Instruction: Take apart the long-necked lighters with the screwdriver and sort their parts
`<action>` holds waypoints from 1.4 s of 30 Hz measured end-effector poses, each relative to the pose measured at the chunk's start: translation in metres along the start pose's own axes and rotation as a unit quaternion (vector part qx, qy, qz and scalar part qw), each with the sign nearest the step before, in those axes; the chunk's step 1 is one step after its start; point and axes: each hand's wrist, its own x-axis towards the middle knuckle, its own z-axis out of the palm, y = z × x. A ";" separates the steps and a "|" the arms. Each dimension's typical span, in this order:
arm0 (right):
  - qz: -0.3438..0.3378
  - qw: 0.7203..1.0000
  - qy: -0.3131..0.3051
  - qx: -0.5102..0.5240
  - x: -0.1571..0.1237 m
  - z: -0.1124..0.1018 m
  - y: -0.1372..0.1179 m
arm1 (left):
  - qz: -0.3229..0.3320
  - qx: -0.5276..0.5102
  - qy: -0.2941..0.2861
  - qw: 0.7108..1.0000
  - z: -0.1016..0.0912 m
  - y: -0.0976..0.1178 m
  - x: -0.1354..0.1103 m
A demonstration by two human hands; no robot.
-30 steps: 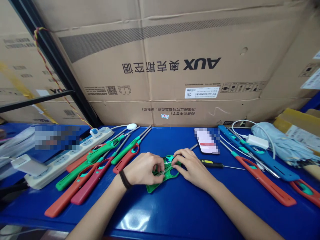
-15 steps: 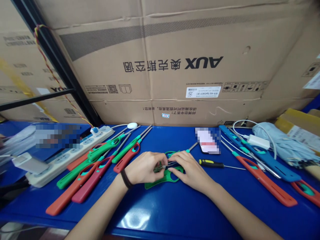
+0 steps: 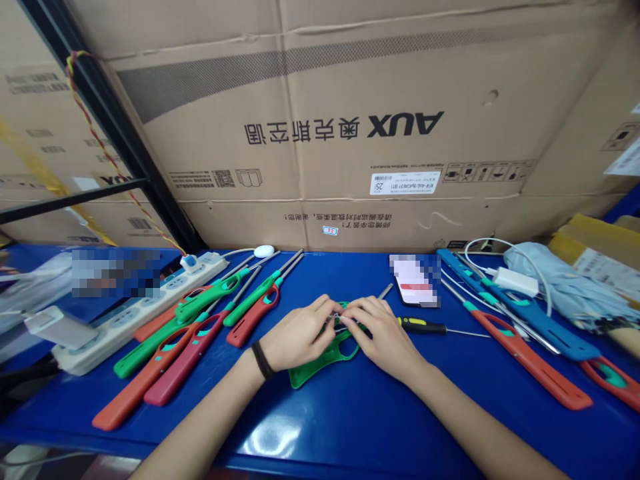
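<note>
- blue worktop (image 3: 320, 427), cardboard AUX box (image 3: 350, 133) behind it
- far left: white power strip (image 3: 140, 313), red and green utility lighters (image 3: 185, 367)
- centre: green lighter body (image 3: 323, 359) flat under both hands
- left hand (image 3: 300, 335), right hand (image 3: 384, 337): together, fingers pinched on its upper end
- right: screwdriver (image 3: 420, 326), orange and blue lighters (image 3: 530, 360)

Figure: a workshop assembly station, as I see it from my remote post. A blue counter (image 3: 320, 427) carries utility lighters (image 3: 530, 360), a screwdriver (image 3: 420, 326) and a power strip (image 3: 140, 313), backed by AUX cardboard cartons (image 3: 320, 87) and a black steel rack (image 3: 115, 127).
</note>
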 end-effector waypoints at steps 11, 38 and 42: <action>-0.004 1.000 -0.010 -0.015 0.002 0.003 0.000 | 0.011 0.186 -0.022 0.982 -0.001 -0.002 -0.001; -0.038 0.997 0.003 -0.061 0.014 -0.005 0.007 | -0.056 0.033 -0.025 0.998 -0.023 -0.012 -0.008; -0.060 0.996 -0.028 -0.064 0.023 -0.007 0.006 | -0.068 0.037 -0.036 0.996 -0.023 -0.014 -0.008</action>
